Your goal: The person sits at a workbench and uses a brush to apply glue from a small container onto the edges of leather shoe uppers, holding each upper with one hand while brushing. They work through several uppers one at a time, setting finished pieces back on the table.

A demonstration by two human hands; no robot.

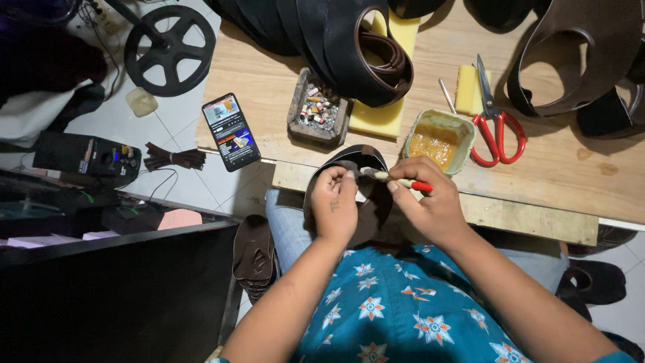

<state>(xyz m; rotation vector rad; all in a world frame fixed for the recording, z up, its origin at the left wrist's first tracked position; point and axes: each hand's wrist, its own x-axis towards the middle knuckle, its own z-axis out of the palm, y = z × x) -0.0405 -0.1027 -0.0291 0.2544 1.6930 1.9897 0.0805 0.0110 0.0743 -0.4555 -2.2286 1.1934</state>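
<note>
The left hand [334,205] gripped a dark leather piece [356,188] over the lap at the counter [537,168] edge; the right hand [430,202] pinched a brush [396,180], lying crosswise, bristles leftward on the leather

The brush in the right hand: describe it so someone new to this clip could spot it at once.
Start at the wooden workbench and find the square tub of amber glue at its front edge. Just below it, the right hand pinches a thin brush. Unlike the red-handled scissors nearby, it has a cream shaft with a red end.
</note>
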